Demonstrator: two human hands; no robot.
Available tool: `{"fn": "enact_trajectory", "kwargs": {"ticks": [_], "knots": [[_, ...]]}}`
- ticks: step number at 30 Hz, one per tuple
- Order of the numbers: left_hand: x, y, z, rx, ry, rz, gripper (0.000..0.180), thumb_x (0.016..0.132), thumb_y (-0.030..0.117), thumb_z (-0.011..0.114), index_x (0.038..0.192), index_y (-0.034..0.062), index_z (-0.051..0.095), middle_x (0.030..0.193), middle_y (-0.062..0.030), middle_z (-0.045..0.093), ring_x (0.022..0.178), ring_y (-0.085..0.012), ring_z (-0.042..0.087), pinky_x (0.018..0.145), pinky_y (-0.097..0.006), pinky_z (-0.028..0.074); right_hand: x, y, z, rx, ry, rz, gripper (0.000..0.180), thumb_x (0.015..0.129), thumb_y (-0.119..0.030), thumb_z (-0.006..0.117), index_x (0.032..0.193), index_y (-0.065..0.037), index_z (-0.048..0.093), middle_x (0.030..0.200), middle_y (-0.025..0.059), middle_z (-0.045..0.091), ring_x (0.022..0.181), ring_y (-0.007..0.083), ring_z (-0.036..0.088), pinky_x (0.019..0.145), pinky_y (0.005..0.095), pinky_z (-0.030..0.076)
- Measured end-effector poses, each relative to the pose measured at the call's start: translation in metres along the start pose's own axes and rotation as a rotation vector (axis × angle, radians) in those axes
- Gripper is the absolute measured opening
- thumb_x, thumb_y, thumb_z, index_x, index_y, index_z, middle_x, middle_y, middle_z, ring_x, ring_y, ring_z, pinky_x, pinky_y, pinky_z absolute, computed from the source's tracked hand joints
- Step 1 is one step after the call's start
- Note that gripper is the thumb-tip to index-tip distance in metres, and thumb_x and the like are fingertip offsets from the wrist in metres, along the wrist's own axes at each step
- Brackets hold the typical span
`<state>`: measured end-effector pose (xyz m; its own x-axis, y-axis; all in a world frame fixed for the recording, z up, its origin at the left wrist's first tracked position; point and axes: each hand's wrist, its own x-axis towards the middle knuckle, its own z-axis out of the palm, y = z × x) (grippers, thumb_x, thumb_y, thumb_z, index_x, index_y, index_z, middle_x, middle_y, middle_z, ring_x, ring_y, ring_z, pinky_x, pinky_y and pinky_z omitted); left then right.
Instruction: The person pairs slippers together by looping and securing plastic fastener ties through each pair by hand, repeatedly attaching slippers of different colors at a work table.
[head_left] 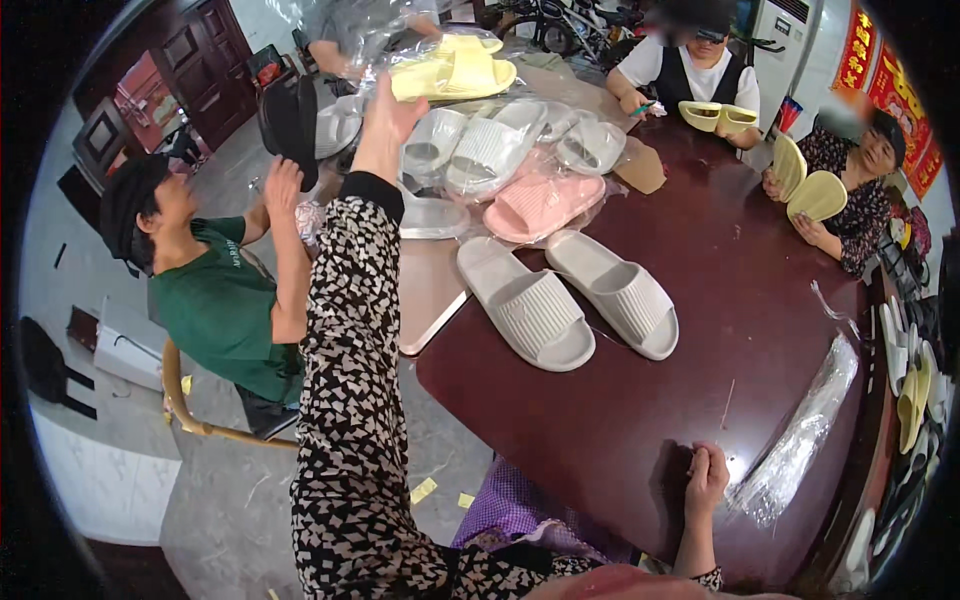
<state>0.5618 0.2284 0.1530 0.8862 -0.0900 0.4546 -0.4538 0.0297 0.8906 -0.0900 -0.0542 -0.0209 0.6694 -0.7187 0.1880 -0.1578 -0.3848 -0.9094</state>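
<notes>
My left hand (388, 118) reaches far forward over the table, its thumb and fingers at the near end of a pair of yellow slippers (460, 75) in a clear plastic bag. Plastic partly covers the fingertips, but the hand seems closed on the bag's end. Below lie bagged grey slippers (490, 150) and a bagged pink slipper (545, 207). An unbagged grey pair (575, 305) lies nearer, toes toward me. My right hand (707, 475) rests at the near edge with curled fingers; anything inside is hidden. Beside it lies a stack of clear plastic bags (800, 435).
A person in green (225, 300) sits at the left near a dark slipper (288, 115). Across the dark red table (730, 270), two people hold pale yellow slippers (815, 190). Another person's arm (335, 60) is at the far left. More slippers (910, 400) line the right side.
</notes>
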Motion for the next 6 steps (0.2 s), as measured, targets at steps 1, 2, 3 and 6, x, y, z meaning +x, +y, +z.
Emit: {"fn": "enact_trajectory", "kwargs": {"ticks": [1, 2, 3, 6], "knots": [[0.001, -0.007, 0.000, -0.421, -0.062, -0.153, 0.067, 0.083, 0.043, 0.061, 0.125, -0.0025, 0.036, 0.108, -0.0235, 0.056, 0.089, -0.0351, 0.060, 0.072, -0.046, 0.051, 0.001, 0.001, -0.001, 0.002, -0.001, 0.000, 0.014, 0.093, -0.008, 0.049, 0.090, 0.000, 0.060, 0.065, -0.0023, 0.047, 0.056, 0.0043, 0.041, 0.051, 0.0186, 0.033], [0.001, -0.012, -0.003, -0.417, -0.061, -0.151, 0.067, 0.083, 0.043, 0.061, 0.125, -0.0025, 0.036, 0.108, -0.0235, 0.056, 0.089, -0.0351, 0.060, 0.072, -0.046, 0.051, 0.002, 0.004, 0.000, 0.019, 0.007, -0.013, 0.013, 0.092, -0.007, 0.050, 0.090, 0.001, 0.060, 0.064, -0.0017, 0.049, 0.056, 0.0049, 0.042, 0.050, 0.0194, 0.035], [0.000, -0.016, -0.002, -0.454, 0.008, -0.292, 0.067, 0.083, 0.043, 0.061, 0.126, -0.0017, 0.036, 0.109, -0.0231, 0.055, 0.088, -0.0353, 0.060, 0.071, -0.047, 0.052, 0.003, 0.007, 0.000, 0.029, 0.019, -0.025, 0.013, 0.091, -0.007, 0.051, 0.090, 0.001, 0.061, 0.064, -0.0011, 0.050, 0.055, 0.0056, 0.044, 0.049, 0.0202, 0.036], [-0.014, -0.018, 0.004, -0.528, 0.141, -0.580, 0.067, 0.083, 0.043, 0.062, 0.127, -0.0002, 0.036, 0.110, -0.0225, 0.053, 0.086, -0.0356, 0.060, 0.070, -0.048, 0.053, 0.002, 0.018, -0.004, 0.028, 0.024, -0.029, 0.012, 0.090, -0.006, 0.052, 0.093, 0.000, 0.062, 0.064, 0.0005, 0.053, 0.055, 0.0065, 0.047, 0.049, 0.0211, 0.038]]}}
